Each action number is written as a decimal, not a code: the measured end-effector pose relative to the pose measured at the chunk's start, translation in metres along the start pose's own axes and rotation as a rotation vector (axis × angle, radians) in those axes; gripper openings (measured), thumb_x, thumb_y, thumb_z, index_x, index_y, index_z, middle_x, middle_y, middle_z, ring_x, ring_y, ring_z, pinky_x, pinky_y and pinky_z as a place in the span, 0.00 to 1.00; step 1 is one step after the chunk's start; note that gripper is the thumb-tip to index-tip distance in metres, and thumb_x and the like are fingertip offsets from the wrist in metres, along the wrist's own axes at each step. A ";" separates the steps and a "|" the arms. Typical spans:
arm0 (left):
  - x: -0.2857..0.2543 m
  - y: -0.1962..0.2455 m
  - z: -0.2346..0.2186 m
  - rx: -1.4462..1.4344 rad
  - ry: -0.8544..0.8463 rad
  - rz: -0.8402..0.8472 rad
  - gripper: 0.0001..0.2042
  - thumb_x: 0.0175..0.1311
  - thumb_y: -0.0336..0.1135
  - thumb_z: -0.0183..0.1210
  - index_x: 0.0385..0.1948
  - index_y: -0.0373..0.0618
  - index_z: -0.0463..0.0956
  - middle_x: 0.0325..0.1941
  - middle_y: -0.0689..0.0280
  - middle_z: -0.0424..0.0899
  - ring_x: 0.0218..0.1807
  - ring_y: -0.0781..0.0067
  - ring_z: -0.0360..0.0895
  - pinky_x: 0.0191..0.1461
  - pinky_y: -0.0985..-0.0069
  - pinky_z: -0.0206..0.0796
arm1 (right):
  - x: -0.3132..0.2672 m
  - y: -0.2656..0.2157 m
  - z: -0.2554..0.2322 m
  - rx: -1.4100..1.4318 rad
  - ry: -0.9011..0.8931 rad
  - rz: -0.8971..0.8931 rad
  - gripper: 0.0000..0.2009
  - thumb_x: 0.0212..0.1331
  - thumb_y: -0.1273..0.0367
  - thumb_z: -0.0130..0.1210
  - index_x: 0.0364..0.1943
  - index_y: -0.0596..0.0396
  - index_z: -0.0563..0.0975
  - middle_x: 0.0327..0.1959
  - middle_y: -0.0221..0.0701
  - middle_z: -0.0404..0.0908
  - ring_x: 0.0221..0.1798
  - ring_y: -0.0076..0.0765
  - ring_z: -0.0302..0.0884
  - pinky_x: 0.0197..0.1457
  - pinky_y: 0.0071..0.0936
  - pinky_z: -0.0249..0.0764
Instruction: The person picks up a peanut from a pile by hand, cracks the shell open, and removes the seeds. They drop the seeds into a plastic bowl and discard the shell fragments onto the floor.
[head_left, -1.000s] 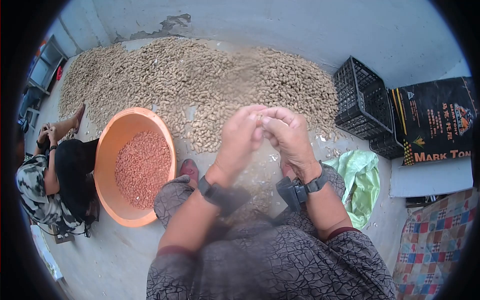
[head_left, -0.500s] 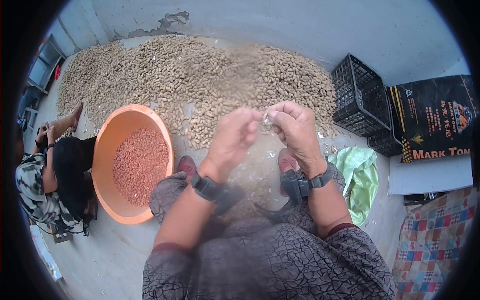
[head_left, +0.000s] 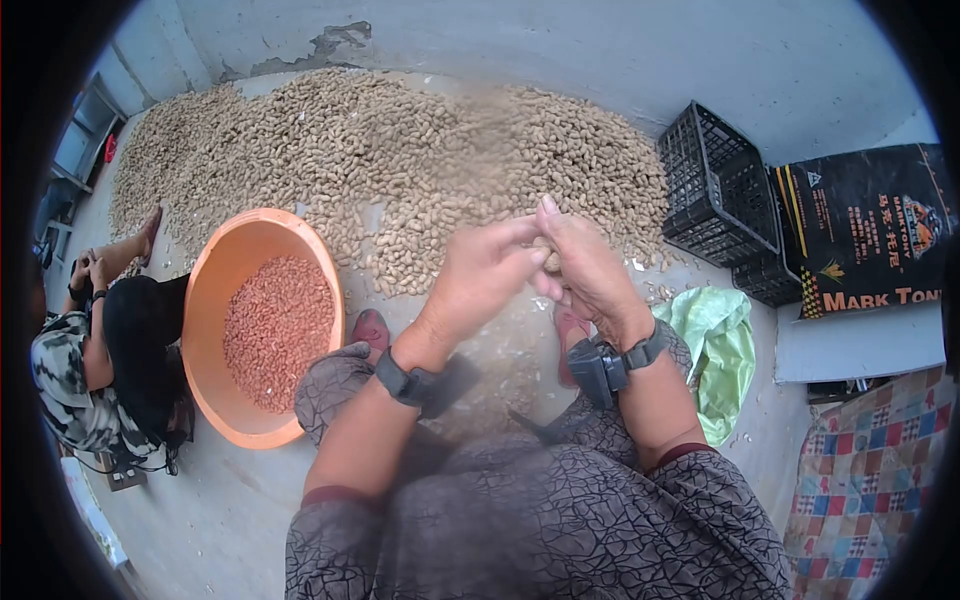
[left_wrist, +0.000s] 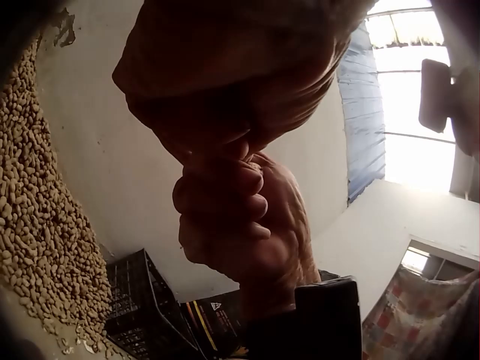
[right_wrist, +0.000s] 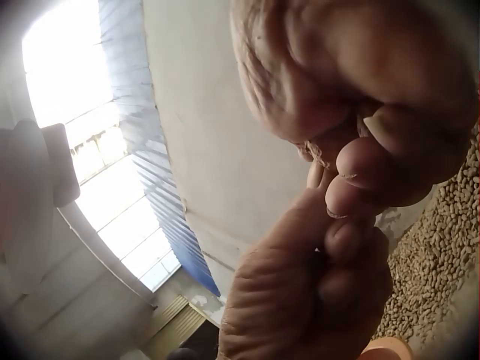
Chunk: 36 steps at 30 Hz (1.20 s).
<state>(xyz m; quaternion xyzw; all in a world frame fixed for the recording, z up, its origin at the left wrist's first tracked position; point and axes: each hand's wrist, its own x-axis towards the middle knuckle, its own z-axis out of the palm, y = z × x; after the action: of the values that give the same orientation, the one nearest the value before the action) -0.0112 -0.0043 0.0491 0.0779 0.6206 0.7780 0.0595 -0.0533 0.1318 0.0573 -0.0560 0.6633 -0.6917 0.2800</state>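
My left hand (head_left: 482, 282) and right hand (head_left: 597, 272) meet in front of my knees. Between their fingers, in the head view, is a tan unshelled peanut (head_left: 551, 260). The left thumb and forefinger pinch it from the left side, while the curled fingers of the right hand hold it from the other. In the right wrist view a bit of wrinkled peanut shell (right_wrist: 318, 154) pokes out beneath the right hand, close to the left thumb. Fingers hide most of the peanut in both wrist views.
An orange basin (head_left: 200, 350) of shelled red peanuts (head_left: 280, 330) stands left of my knees. Unshelled peanuts (head_left: 390, 150) lie heaped along the wall. Black crates (head_left: 715, 195), a black printed sack (head_left: 870, 235) and a green bag (head_left: 715, 350) are at right. Another person (head_left: 140, 330) sits at far left.
Half a second ago the left hand was apart from the right, which pinched a shell piece. Now the hands have come together again around a peanut, and the right thumb points upward.
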 end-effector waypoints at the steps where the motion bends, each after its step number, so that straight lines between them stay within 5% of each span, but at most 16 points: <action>1: -0.001 -0.003 0.000 0.030 0.013 0.015 0.13 0.63 0.27 0.50 0.47 0.36 0.74 0.25 0.67 0.79 0.26 0.87 0.74 0.25 0.91 0.60 | 0.000 0.001 0.002 -0.001 0.000 0.000 0.23 0.67 0.53 0.36 0.35 0.59 0.76 0.11 0.24 0.68 0.10 0.15 0.60 0.11 0.12 0.53; 7: -0.002 -0.002 -0.003 -0.037 0.114 0.025 0.10 0.61 0.27 0.52 0.43 0.35 0.77 0.23 0.70 0.78 0.23 0.88 0.71 0.23 0.91 0.58 | -0.005 -0.004 0.008 0.019 0.031 -0.021 0.21 0.65 0.53 0.40 0.35 0.58 0.76 0.13 0.24 0.69 0.10 0.15 0.61 0.11 0.12 0.53; 14: 0.002 -0.015 -0.009 -0.184 0.337 -0.062 0.10 0.61 0.30 0.54 0.41 0.36 0.77 0.23 0.72 0.76 0.19 0.90 0.64 0.20 0.93 0.53 | -0.002 0.004 0.000 0.056 0.115 -0.263 0.09 0.55 0.68 0.56 0.36 0.59 0.77 0.19 0.22 0.73 0.19 0.11 0.63 0.19 0.10 0.56; 24: 0.001 -0.009 -0.013 -0.099 0.238 -0.053 0.08 0.61 0.31 0.54 0.38 0.38 0.77 0.23 0.70 0.77 0.18 0.90 0.62 0.20 0.92 0.52 | -0.003 0.007 0.005 -0.213 0.214 -0.475 0.05 0.51 0.75 0.55 0.31 0.61 0.80 0.23 0.26 0.78 0.23 0.16 0.70 0.25 0.15 0.66; 36: -0.003 -0.012 -0.016 0.377 0.152 0.131 0.07 0.58 0.27 0.54 0.34 0.35 0.78 0.23 0.69 0.79 0.26 0.88 0.72 0.27 0.87 0.63 | -0.015 -0.010 0.002 -0.299 0.167 -0.355 0.04 0.47 0.77 0.54 0.25 0.63 0.80 0.19 0.28 0.78 0.20 0.18 0.72 0.22 0.15 0.66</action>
<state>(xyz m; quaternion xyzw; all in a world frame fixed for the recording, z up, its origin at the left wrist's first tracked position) -0.0119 -0.0180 0.0341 0.0687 0.7514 0.6541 -0.0539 -0.0433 0.1369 0.0714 -0.1551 0.7588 -0.6266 0.0866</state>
